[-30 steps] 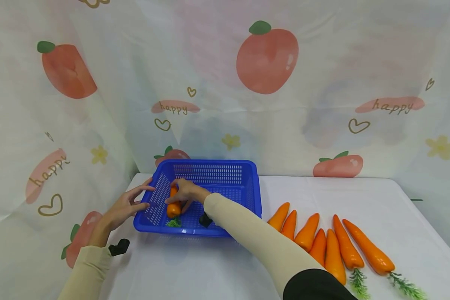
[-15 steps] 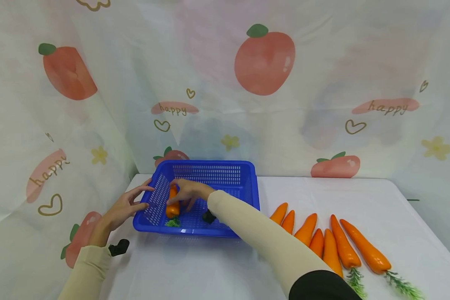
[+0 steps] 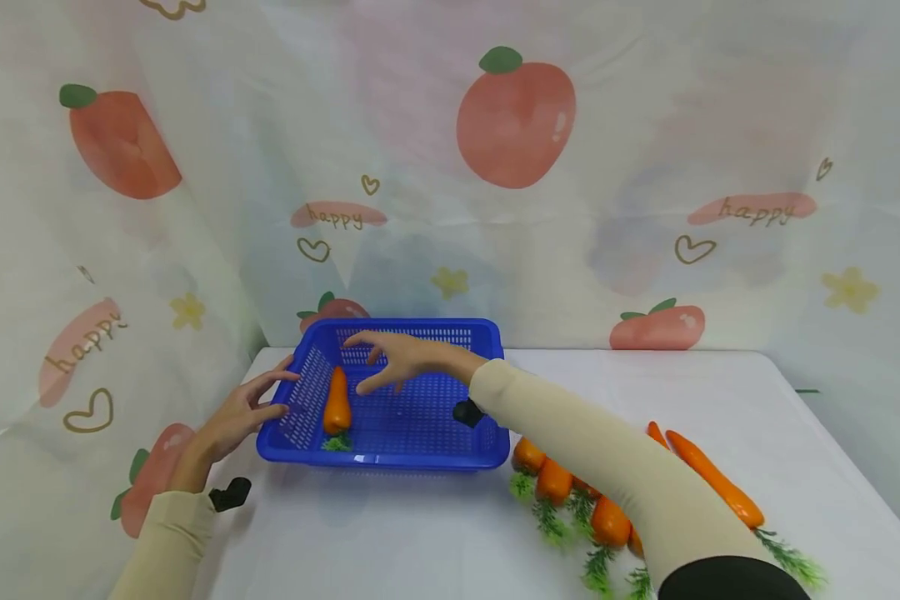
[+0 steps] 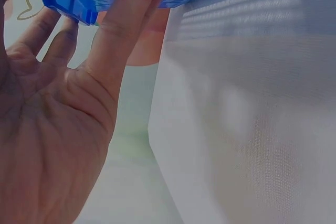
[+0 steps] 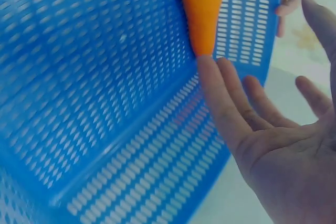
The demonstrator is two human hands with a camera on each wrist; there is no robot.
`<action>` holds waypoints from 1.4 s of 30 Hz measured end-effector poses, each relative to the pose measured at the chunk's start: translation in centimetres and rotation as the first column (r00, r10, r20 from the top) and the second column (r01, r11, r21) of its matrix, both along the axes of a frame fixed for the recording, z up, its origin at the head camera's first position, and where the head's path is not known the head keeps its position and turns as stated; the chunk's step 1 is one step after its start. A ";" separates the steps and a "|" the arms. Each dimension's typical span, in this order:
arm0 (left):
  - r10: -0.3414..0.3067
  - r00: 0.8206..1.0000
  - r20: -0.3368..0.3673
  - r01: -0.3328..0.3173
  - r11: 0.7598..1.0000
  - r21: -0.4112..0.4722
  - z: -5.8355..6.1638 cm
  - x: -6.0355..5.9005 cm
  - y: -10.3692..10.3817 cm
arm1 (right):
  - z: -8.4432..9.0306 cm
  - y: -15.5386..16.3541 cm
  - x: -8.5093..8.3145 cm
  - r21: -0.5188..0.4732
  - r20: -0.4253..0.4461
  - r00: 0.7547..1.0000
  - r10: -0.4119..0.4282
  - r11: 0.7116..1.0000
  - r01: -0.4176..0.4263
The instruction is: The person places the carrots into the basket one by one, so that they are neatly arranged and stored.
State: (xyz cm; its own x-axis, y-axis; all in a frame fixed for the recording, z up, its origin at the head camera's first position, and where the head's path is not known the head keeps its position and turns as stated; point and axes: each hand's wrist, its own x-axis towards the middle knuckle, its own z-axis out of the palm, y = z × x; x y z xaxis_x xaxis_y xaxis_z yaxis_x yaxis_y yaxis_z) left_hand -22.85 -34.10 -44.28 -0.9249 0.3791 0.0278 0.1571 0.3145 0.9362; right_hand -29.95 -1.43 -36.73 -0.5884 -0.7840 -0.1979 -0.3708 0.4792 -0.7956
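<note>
A blue slotted plastic basket stands on the white table. Inside it, along the left wall, lies one orange carrot with a short green leafy top towards the front. My left hand holds the basket's left rim, thumb and fingers apart; some of its fingers are outside the wall. Over the basket, right of the carrot, my right hand hovers with spread fingers and nothing in its grasp. From the right wrist, its fingertips overlap the carrot's narrow end in view; contact cannot be told.
Several more carrots with green tops lie on the table right of the basket, partly hidden by my right sleeve. One carrot lies farther right. A fruit-printed cloth hangs behind the table.
My right hand has let go of the carrot, spread its fingers and moved up and right. The carrot stays in the basket. My left hand keeps its place on the rim.
</note>
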 end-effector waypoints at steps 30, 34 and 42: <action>0.012 1.000 0.009 -0.012 0.999 -0.031 -0.4 -0.1 -0.3 | 3.7 22.3 7.5 -0.091 -0.361 0.906 -0.221 0.975 0.201; 0.011 1.000 0.004 -0.011 0.999 -0.036 -0.4 -0.2 -0.3 | 3.0 25.4 8.7 -0.084 -0.369 0.893 -0.256 0.966 0.243; 0.009 1.000 0.008 -0.009 0.999 -0.033 -0.6 -0.2 -0.4 | 1.8 30.5 11.4 -0.080 -0.393 0.855 -0.339 0.939 0.335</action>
State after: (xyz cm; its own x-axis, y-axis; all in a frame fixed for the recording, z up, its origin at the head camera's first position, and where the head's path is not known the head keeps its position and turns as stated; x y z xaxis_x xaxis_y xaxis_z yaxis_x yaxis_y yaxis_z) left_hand -23.01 -34.53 -44.86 -0.9286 0.3711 0.0076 0.1460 0.3465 0.9266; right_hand -18.52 29.06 -34.92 -0.8442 -0.5241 0.1126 -0.4713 0.6256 -0.6217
